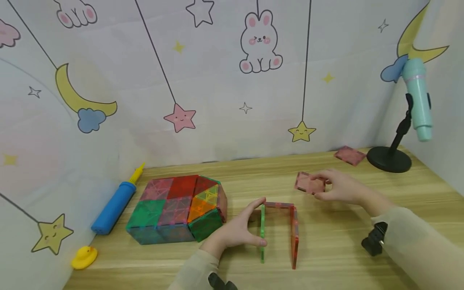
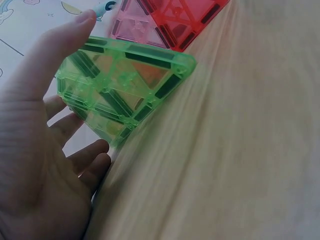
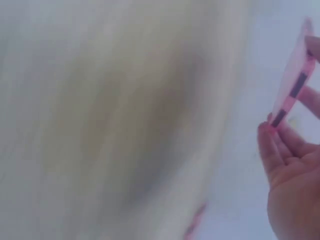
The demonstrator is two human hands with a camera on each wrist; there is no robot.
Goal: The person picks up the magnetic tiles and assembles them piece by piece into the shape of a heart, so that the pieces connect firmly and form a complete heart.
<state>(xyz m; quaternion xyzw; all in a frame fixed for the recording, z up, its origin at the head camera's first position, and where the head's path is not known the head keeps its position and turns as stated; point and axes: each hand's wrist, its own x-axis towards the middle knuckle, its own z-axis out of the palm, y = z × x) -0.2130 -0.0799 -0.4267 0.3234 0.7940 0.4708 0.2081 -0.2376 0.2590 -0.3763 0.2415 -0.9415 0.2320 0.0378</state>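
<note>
Fingers of the left hand [image 1: 237, 232] curve around the upright green tile [image 1: 262, 233], thumb at its near lower part and fingertip at its top far corner, so the hand braces it on edge against tipping. This green magnetic tile stands on the wooden table [image 1: 337, 257] as the left wall of a small open-fronted box; a red tile [image 1: 294, 237] stands parallel as the right wall, and a pinkish-red tile [image 1: 278, 205] joins them at the back. In the left wrist view the palm [image 2: 35, 165] lies open beside the green tile [image 2: 125, 85], fingers loosely bent, the thumb along its upper edge.

Further back, the right hand [image 1: 342, 187] pinches a pink square tile [image 1: 309, 183] between thumb and fingertips, holding it above the table behind and to the right of the three walls, nearly flat. The right wrist view shows that tile [image 3: 295, 85] edge-on, gripped at its edges. The right forearm reaches in from the lower right, wrist bent leftward.

To the left sits a finished block of coloured tiles [image 1: 177, 209], with a blue hand pump [image 1: 116, 203] and a yellow rubber duck [image 1: 84, 257] beyond it. Near the backdrop lie another pink tile [image 1: 349, 155] and a stand carrying a teal device [image 1: 418, 98].
</note>
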